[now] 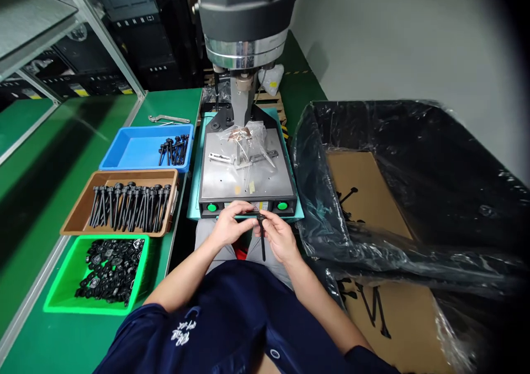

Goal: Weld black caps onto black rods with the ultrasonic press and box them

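Observation:
In front of my lap, my right hand [281, 240] grips a black bolt-like part [263, 246], its long thin shaft pointing down toward me. My left hand [231, 226] meets it from the other side, thumb and fingers closed at the part's head, which is mostly hidden by fingertips. Just beyond both hands stands a press with a grey metal bed [223, 183] and two green buttons, one of them the left button [212, 207]. A clamp-like fixture [238, 156] under clear plastic film sits beneath the press head [248, 48].
Left, on a green bench, are a blue tray [136, 147] and a brown tray [78, 211] of black bolt-like parts, plus a green bin [56, 285] of small black pieces. A wrench [169, 119] lies behind. Right stands a plastic-lined box [323, 197] with several black parts on cardboard.

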